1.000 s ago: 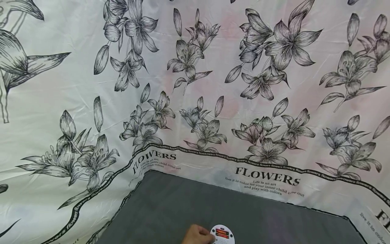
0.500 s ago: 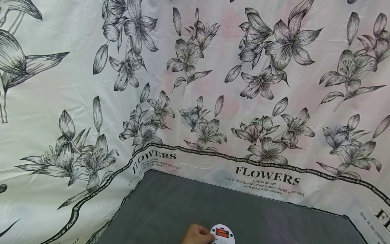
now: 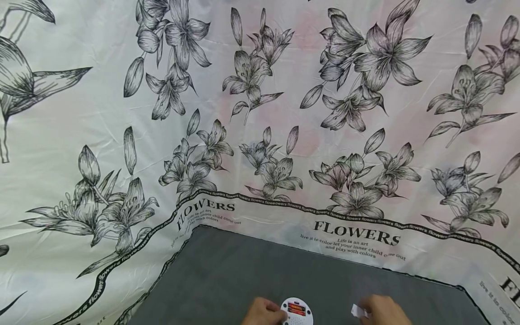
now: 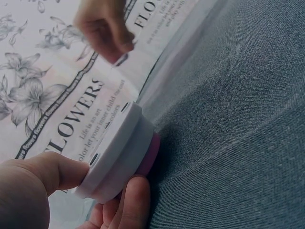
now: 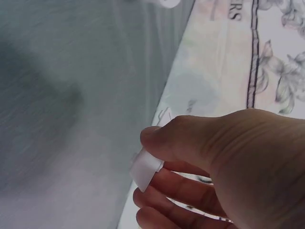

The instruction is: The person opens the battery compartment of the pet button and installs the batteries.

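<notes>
In the head view, my left hand [image 3: 262, 312] grips the edge of a round white battery-powered device [image 3: 298, 321] at the bottom of the frame. Its battery compartment lies uncovered, with red-and-black batteries [image 3: 296, 308] inside. Seen from the left wrist, the thumb is on the white rim [image 4: 112, 148] and the fingers are under the body, beside a pink part [image 4: 149, 155]. To the right, apart from the device, my right hand [image 3: 386, 310] pinches a small white battery cover [image 5: 146, 169] between thumb and fingers; part of it is hidden by the thumb.
A dark grey surface [image 3: 260, 266] spreads beneath both hands. White fabric [image 3: 284, 108] with black flower prints and "FLOWERS" lettering rises behind and at the left, bordering the grey surface.
My right hand has come into the head view at the lower right, holding the white cover. The left hand and the device have hardly moved.
</notes>
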`<state>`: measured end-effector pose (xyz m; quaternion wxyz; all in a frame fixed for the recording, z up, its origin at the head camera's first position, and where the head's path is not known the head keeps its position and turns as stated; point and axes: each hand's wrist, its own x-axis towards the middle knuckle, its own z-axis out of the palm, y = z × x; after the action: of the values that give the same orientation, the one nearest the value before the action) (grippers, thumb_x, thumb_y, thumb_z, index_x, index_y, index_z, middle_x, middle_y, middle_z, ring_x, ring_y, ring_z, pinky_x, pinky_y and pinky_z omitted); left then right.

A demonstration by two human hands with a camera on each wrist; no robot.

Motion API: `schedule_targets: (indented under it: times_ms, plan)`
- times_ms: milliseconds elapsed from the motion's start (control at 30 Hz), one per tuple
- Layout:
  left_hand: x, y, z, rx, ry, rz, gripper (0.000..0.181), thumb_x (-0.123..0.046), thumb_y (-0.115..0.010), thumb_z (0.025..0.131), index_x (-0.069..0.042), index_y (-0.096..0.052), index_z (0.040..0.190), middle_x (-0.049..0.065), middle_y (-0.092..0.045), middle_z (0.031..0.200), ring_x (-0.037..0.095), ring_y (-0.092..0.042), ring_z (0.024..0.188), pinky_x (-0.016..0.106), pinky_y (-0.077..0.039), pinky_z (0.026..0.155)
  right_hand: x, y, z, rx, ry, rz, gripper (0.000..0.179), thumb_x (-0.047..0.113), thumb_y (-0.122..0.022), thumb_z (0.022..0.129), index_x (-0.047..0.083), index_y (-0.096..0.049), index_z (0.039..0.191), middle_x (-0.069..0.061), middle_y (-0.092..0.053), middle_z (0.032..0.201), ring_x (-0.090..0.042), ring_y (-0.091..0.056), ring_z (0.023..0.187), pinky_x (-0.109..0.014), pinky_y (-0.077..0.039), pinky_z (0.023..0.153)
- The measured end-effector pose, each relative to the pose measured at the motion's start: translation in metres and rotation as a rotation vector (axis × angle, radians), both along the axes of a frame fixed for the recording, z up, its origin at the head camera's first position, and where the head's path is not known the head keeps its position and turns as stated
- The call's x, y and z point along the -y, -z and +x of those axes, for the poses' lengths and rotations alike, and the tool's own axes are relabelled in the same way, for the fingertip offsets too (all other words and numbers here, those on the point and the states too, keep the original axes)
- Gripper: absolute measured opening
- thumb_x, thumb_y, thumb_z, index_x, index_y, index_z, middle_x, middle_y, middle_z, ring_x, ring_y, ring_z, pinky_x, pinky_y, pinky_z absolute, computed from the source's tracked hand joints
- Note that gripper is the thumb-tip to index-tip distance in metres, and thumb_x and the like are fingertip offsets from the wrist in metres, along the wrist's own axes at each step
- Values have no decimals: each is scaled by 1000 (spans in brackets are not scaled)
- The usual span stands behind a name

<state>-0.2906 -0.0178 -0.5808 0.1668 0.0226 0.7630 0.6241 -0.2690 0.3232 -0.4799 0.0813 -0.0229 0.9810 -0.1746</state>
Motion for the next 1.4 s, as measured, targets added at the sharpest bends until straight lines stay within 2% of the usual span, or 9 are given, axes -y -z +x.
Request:
schedule_targets:
  times_ms: [100, 267, 333, 367, 600, 733, 967, 1100, 1400]
  plan:
    - [0, 0, 0, 4, 1, 7, 19, -19, -79, 93, -1, -82, 97, 4, -81, 87, 15, -74, 80, 37, -62, 76, 15, -7, -3, -107, -60, -26, 10, 5, -85, 86, 13, -81, 90, 3, -72, 80, -14, -62, 71, -40, -54, 68]
    - [0, -2, 0, 9, 3, 9, 18, -18, -79, 93, -1, -82, 97, 4, -81, 86, 15, -74, 79, 37, -62, 76, 35, -14, -8, -364, -248, -10, 16, 6, -84, 81, 20, -76, 81, 15, -64, 74, 0, -48, 65, -30, -45, 60]
    - [0, -2, 0, 6, 3, 5, 17, -18, -79, 93, -1, -82, 96, 4, -80, 86, 14, -73, 78, 36, -61, 75, 45, -17, -8, -434, -283, -7, 20, 5, -84, 79, 22, -74, 79, 16, -62, 74, 3, -46, 65, -29, -43, 60]
    - [-1, -3, 0, 3, 1, 6, 17, -18, -79, 92, -1, -82, 96, 4, -80, 85, 14, -73, 78, 36, -61, 74, 51, -19, -9, -441, -286, -17, 21, 4, -84, 79, 22, -74, 80, 16, -63, 75, 3, -46, 66, -28, -44, 60]
    - [-1, -5, 2, 3, -10, -2, 18, -18, -79, 92, -1, -81, 96, 5, -80, 86, 15, -73, 79, 37, -61, 75, 81, -24, -18, -427, -290, -46, 21, 6, -90, 82, 22, -78, 86, 12, -69, 83, -3, -62, 76, -29, -54, 66]
    - [-1, -6, 3, -11, -10, 1, 17, -17, -78, 92, -1, -81, 96, 5, -79, 85, 15, -72, 78, 37, -61, 75, 90, -20, -22, -408, -327, -59, 19, 6, -90, 83, 21, -78, 87, 11, -67, 82, -3, -61, 75, -29, -53, 65]
    - [0, -5, 4, -20, -15, 10, 15, -17, -79, 92, -2, -81, 94, 3, -79, 84, 15, -70, 77, 36, -60, 73, 102, -16, -25, -384, -416, -121, 15, 4, -88, 83, 14, -81, 91, 6, -74, 86, -8, -66, 77, -32, -55, 66]
    - [0, -5, 4, -41, -18, 12, 16, -16, -79, 91, -1, -81, 94, 4, -79, 83, 15, -71, 77, 37, -60, 72, 111, -11, -24, -389, -425, -124, 15, 6, -90, 82, 14, -81, 91, 6, -72, 85, -8, -65, 77, -33, -54, 66]
    - [-1, -3, 3, -39, -27, 9, 14, -17, -80, 90, -4, -81, 90, 1, -78, 80, 13, -69, 74, 34, -58, 69, 121, 0, -28, -266, -436, -151, 13, 6, -87, 85, 12, -80, 94, 6, -70, 87, -12, -67, 79, -35, -55, 66]
